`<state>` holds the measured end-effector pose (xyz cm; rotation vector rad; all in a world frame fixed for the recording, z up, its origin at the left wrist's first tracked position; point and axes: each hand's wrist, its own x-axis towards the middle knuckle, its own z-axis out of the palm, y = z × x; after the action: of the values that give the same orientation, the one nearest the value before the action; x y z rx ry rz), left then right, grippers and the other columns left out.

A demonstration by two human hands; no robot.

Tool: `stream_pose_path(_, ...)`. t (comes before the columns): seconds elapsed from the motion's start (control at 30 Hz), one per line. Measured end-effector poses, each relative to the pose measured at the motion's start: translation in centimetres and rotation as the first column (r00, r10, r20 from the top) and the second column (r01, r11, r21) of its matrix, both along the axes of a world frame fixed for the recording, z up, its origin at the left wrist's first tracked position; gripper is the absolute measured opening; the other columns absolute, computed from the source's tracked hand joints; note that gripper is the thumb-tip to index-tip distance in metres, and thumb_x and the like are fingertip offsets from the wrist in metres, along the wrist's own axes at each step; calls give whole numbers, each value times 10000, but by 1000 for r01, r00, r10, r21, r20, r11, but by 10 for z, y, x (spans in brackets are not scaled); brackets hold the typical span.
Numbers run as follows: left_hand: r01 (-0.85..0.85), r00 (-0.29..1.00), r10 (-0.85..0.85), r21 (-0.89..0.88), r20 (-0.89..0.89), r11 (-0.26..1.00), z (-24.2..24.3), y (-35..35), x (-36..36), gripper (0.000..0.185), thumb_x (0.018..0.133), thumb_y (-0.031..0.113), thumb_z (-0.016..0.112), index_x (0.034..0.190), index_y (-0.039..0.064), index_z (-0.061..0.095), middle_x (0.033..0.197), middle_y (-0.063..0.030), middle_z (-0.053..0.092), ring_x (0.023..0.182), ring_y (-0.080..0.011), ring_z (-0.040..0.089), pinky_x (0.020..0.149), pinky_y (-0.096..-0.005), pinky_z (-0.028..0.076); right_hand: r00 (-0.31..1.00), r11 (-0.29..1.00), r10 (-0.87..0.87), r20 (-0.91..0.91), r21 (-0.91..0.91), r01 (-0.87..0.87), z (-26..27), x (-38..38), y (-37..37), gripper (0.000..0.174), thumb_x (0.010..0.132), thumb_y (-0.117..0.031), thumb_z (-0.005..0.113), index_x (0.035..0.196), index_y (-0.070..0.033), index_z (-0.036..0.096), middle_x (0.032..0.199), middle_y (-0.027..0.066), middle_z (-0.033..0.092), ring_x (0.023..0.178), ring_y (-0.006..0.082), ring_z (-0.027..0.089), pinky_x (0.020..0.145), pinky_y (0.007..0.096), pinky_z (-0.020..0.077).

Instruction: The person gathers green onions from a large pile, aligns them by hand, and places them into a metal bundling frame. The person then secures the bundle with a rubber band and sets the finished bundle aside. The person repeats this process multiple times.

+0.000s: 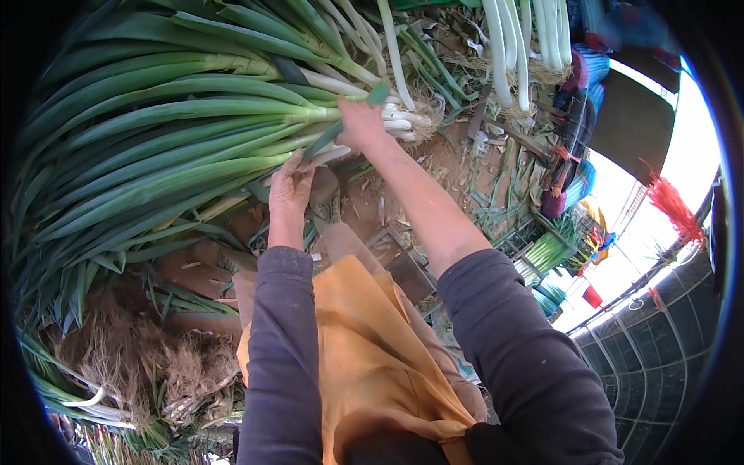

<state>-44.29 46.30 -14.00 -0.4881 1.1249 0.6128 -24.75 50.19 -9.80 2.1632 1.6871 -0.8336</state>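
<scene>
Long leeks or large green onions point(192, 125) lie in a thick pile before me, leaves to the left and white rooted ends to the right. My right hand point(363, 125) rests over their pale stalks, near the roots. A flat green leaf strip point(325, 139) runs from under that hand to my left hand point(290, 183), which pinches its lower end between thumb and fingers at the pile's near edge. The fingertips of my right hand are partly hidden by leaf and stalks.
More white stalks with roots point(505, 58) stand at the upper right. Leaf scraps litter the brown soil point(372, 197). Dry root clumps point(122, 354) lie at lower left. Red twine point(674, 209) hangs at right, beyond bundled green onions point(549, 253). An orange apron point(372, 343) covers my lap.
</scene>
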Motion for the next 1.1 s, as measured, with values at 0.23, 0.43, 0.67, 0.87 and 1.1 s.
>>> stream_pose_path(0.23, -53, 990, 68, 121, -123, 991, 56, -10, -29, 456, 853, 46, 663, 1279, 60, 504, 1297, -140, 534, 1215, -289, 497, 1001, -468, 442, 929, 946, 283, -239, -89, -311, 50, -52, -12, 212, 700, -137, 643, 901, -71, 648, 773, 126, 676, 778, 305, 668, 678, 438, 521)
stream_pose_path(0.43, -136, 990, 107, 411, 94, 901, 149, -62, -149, 849, 739, 265, 805, 1431, 55, 359, 1412, -161, 440, 1309, -294, 423, 1103, -481, 348, 627, 980, 102, -773, -29, -195, 135, -142, -31, 404, 794, -189, 657, 1112, 27, 534, 646, 163, 618, 663, 359, 649, 548, 436, 511)
stream_pose_path(0.67, 150, 981, -118, 216, -151, 965, 129, -75, -170, 744, 634, 149, 819, 1295, 51, 493, 1104, -79, 610, 1104, -268, 554, 1041, -452, 399, 430, 958, 122, -895, -7, -285, 91, -162, 22, 129, 825, -227, 623, 848, -120, 691, 773, 128, 671, 740, 354, 649, 644, 447, 508)
stream_pose_path(0.87, 16, 992, -78, 534, 95, 845, 131, -45, -141, 916, 572, 221, 841, 1366, 4, 438, 1041, -128, 589, 1058, -318, 533, 1051, -440, 380, 796, 990, 143, -589, 97, -106, 88, -104, 109, 203, 812, -192, 611, 988, -104, 659, 986, 199, 652, 972, 326, 625, 785, 436, 496)
stream_pose_path(1.1, 10, 995, -53, 430, 88, 903, 142, -46, -152, 999, 540, 281, 834, 1373, -49, 392, 1143, -250, 606, 1061, -351, 618, 973, -456, 495, 732, 994, -80, -676, -108, 10, 79, -95, -8, 291, 873, -194, 578, 1145, -100, 615, 989, 120, 673, 920, 333, 644, 769, 422, 525)
